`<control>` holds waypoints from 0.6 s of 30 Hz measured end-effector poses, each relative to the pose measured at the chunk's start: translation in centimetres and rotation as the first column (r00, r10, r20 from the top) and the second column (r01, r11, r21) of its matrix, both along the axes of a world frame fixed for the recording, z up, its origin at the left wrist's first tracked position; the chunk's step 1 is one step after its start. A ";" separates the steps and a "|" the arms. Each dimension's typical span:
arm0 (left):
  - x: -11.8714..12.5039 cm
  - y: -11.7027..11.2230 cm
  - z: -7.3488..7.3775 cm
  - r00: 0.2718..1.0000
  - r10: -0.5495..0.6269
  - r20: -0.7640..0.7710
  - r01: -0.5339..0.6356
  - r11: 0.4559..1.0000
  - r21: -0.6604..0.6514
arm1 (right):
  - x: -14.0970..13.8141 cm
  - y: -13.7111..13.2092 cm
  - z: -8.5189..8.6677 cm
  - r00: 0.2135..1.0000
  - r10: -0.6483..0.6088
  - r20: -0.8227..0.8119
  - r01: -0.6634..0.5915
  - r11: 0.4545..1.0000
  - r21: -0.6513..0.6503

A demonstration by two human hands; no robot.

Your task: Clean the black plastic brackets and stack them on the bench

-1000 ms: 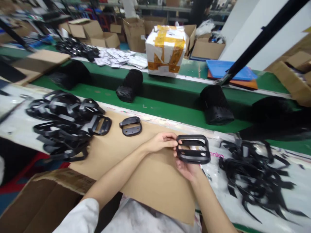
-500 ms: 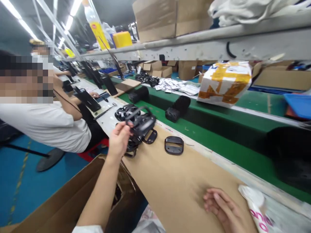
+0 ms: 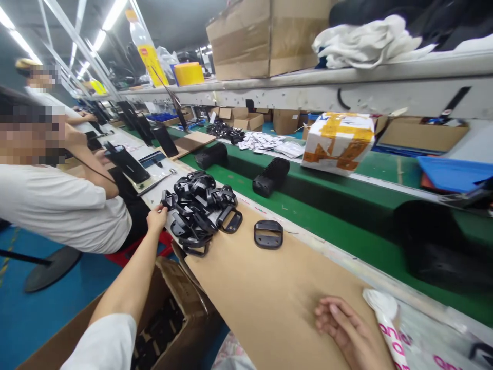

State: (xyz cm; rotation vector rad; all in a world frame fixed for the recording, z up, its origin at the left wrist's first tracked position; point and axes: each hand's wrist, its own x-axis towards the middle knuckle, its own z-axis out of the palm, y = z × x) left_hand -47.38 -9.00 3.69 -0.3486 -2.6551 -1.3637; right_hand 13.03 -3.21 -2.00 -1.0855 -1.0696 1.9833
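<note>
My left hand (image 3: 156,220) is at the left edge of a heap of black plastic frames (image 3: 198,205). Its fingers are closed at the edge of one black frame there, and the fingertips are partly hidden. Each frame in the heap is rounded with a slot through it. A single black frame (image 3: 268,234) lies flat on the brown cardboard sheet (image 3: 265,293), apart from the heap. Low on the right, my right hand (image 3: 342,326) hovers over the cardboard, loosely curled and open, holding nothing. A white plastic bag with pink print (image 3: 385,318) is just beside it.
A green conveyor belt (image 3: 308,203) runs behind the work surface, carrying black mesh-covered units (image 3: 271,176) and a taped white box (image 3: 339,141). An open carton (image 3: 188,298) of black parts stands below on the left. A seated co-worker (image 3: 77,200) is close by on the left.
My left hand has moved left and down from above the heap to its left edge. The frame it held up is now among the heap. My right hand stays in place; the view has shifted slightly.
</note>
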 end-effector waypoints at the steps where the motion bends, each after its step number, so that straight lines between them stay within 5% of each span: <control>1: 0.2 0.1 -0.1 1.000 -0.005 0.006 0.005 1.000 -0.004 | 0.0 -0.1 0.0 1.000 -0.003 -0.014 0.003 1.000 0.005; 4: 0.9 0.2 0.7 0.999 0.020 -0.030 -0.020 1.000 0.006 | -0.3 -0.4 0.4 0.999 -0.006 -0.053 0.007 1.000 0.017; 7: 2.9 0.7 3.0 0.981 0.016 -0.196 -0.004 0.998 0.059 | -0.5 -0.5 0.7 0.996 0.007 -0.084 -0.006 1.000 0.012; 9: 5.5 1.5 5.1 0.921 -0.128 -0.368 0.163 0.985 0.064 | -0.6 -0.6 0.7 0.995 0.014 -0.099 -0.013 1.000 0.008; 11: 9.2 2.7 7.0 0.826 -0.390 -0.406 0.405 0.913 -0.052 | -0.8 -0.6 0.5 0.993 0.018 -0.115 -0.016 1.000 0.021; 12: 11.4 3.5 7.6 0.744 -0.556 -0.371 0.542 0.827 -0.151 | -0.9 -0.6 0.3 0.992 0.023 -0.123 -0.019 0.999 0.032; 14: 15.7 5.4 7.7 0.491 -0.834 -0.252 0.778 0.550 -0.304 | -1.2 -0.6 0.1 0.990 0.035 -0.136 -0.027 0.998 0.060; 16: 19.7 7.6 6.6 0.236 -0.960 -0.149 0.885 0.275 -0.374 | -1.4 -0.7 0.0 0.990 0.048 -0.133 -0.038 0.996 0.081; 18: 22.9 9.6 4.7 0.087 -0.993 -0.074 0.895 0.111 -0.431 | -1.3 -0.8 0.5 0.992 0.057 -0.113 -0.046 0.994 0.094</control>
